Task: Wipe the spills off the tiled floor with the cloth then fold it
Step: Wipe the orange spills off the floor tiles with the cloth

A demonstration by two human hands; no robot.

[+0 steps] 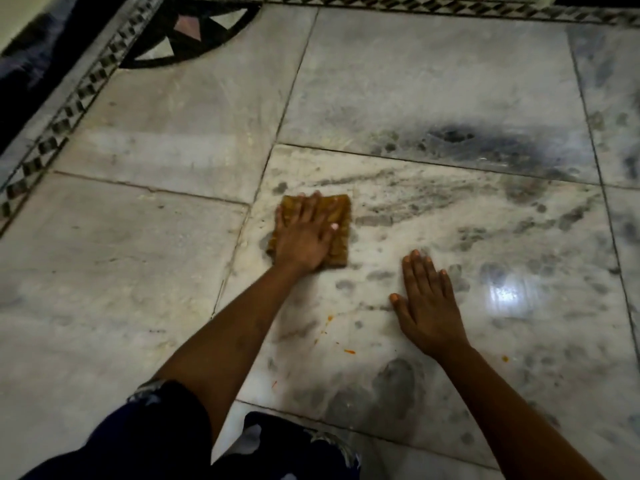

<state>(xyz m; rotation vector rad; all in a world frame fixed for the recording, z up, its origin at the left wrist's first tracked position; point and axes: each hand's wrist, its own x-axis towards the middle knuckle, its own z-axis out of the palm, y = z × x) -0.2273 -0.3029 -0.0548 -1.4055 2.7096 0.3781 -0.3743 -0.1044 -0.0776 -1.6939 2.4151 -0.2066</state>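
Observation:
A folded mustard-brown cloth [339, 216] lies flat on the grey-veined marble floor tile [485, 237] near the tile's left joint. My left hand [304, 233] presses down on top of the cloth, palm flat, fingers spread and pointing away from me. My right hand [427, 303] rests flat on the bare tile to the right and nearer to me, fingers together, holding nothing. Small orange spill specks [329, 320] dot the tile between my two forearms, with another fleck [349, 351] closer to me and one [505, 358] right of my right wrist.
Dark-trousered knees [194, 441] sit at the bottom edge. A patterned mosaic border [69, 112] runs along the left and top of the floor, with a dark inlay corner [187, 32]. A bright light reflection [509, 292] shines on the tile at right.

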